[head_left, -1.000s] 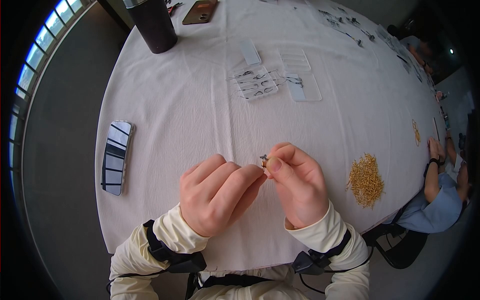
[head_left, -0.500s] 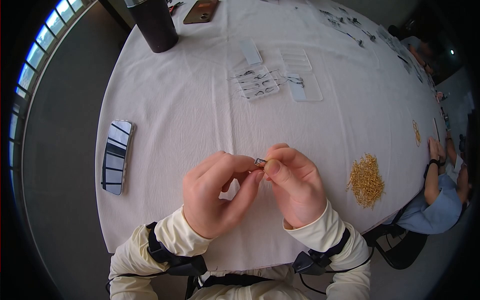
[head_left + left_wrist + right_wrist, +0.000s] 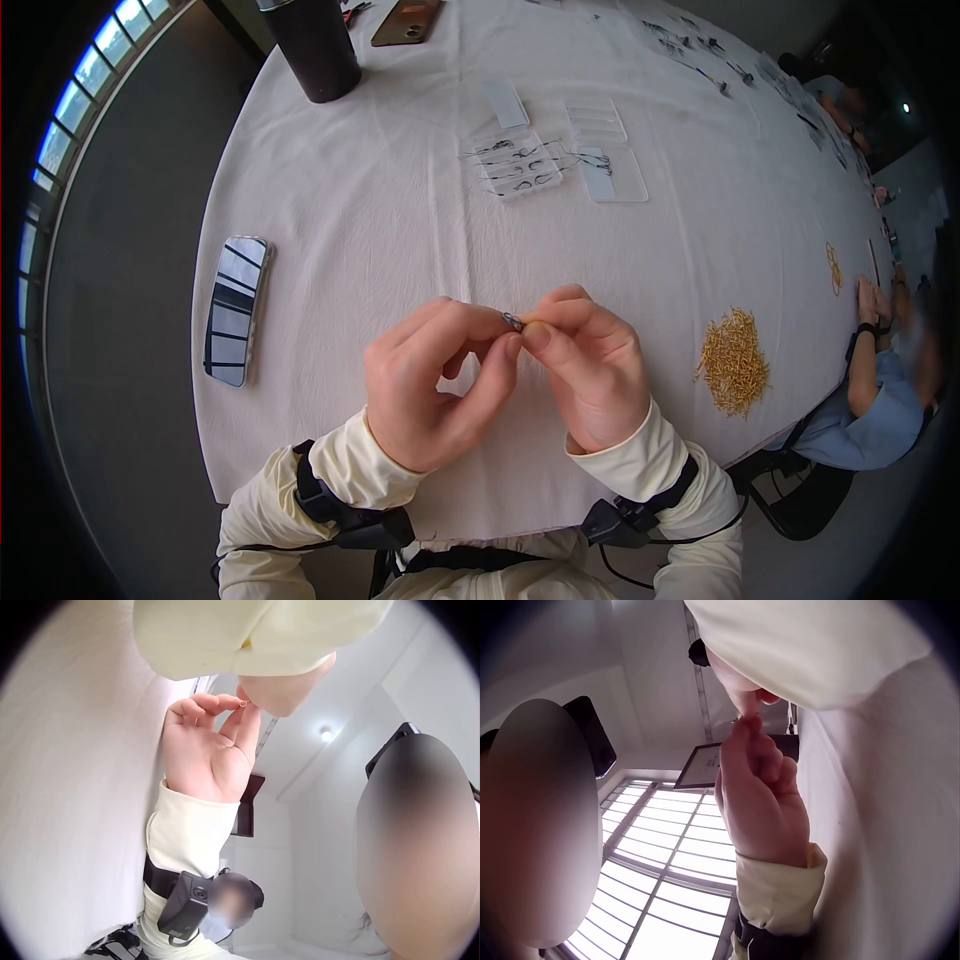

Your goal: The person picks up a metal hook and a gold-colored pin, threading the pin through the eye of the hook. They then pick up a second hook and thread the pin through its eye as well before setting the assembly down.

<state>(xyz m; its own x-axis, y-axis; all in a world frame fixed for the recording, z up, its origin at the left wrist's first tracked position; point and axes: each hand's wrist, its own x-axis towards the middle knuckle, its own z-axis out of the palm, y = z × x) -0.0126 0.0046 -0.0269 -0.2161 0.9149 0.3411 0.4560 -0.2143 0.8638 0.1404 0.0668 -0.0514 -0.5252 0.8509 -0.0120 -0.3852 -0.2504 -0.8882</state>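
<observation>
A tiny dark metal piece point(image 3: 513, 321) sits between the fingertips of both hands in the head view. My left hand point(image 3: 430, 385) pinches it between thumb and index finger, its other fingers curled. My right hand point(image 3: 597, 375) pinches at its right side, thumb against index finger, and the fingertips of the two hands nearly meet. In the left wrist view, a small gold-coloured ring point(image 3: 243, 703) shows at the fingertips of the left hand point(image 3: 210, 754). In the right wrist view, the right hand point(image 3: 765, 795) hides most of the piece.
A pile of gold pieces point(image 3: 734, 362) lies on the right, a phone point(image 3: 236, 312) on the left. Beyond the hands are a compartment box point(image 3: 520, 165) with hooks, its lid point(image 3: 628, 175), a black tumbler point(image 3: 312, 50) and another phone point(image 3: 406, 20). Someone sits at the right edge.
The left hand has turned, its thumb now showing below the index finger. The small piece between the hands has tilted and shifted slightly left; the right hand still pinches it.
</observation>
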